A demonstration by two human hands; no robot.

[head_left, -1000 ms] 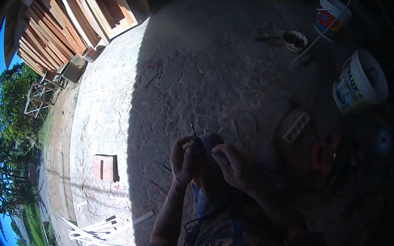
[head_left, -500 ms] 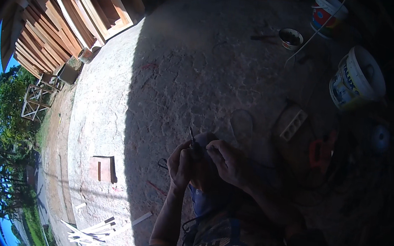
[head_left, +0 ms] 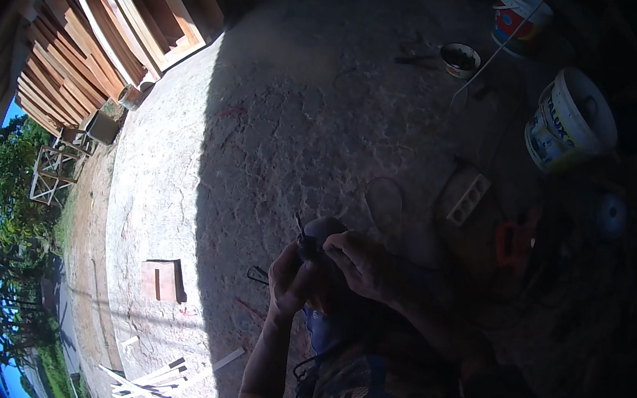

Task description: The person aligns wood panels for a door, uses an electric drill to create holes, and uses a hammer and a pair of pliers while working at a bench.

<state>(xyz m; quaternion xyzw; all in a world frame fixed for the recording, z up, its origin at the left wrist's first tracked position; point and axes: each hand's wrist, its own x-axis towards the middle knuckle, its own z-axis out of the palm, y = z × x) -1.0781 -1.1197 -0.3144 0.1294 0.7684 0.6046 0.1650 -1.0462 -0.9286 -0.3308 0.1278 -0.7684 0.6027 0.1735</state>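
Observation:
My left hand (head_left: 290,277) is closed around a dark, rounded tool with a thin bit (head_left: 299,224) sticking up out of it; it looks like a drill's chuck end. Shade hides most of the tool's body. Just to the right, my right hand (head_left: 362,261) is raised with its fingers bent together near the top of the tool. Whatever its fingertips may pinch is too dark to make out. Both hands are in front of my knee, above the shaded concrete floor (head_left: 285,142). A dark loop (head_left: 257,274), perhaps a cord, shows beside my left wrist.
On the right lie a socket strip (head_left: 469,200) and an orange-red object (head_left: 512,244), near a white bucket (head_left: 563,130). Farther off are a small round tin (head_left: 460,60) and another bucket (head_left: 519,23). At left, a square board (head_left: 162,281) and white strips (head_left: 151,384) lie in sunlight.
The view has shifted slightly, so the surroundings sit a little differently. My right hand has drawn slightly closer to the tool, and the bit leans a bit more to the left.

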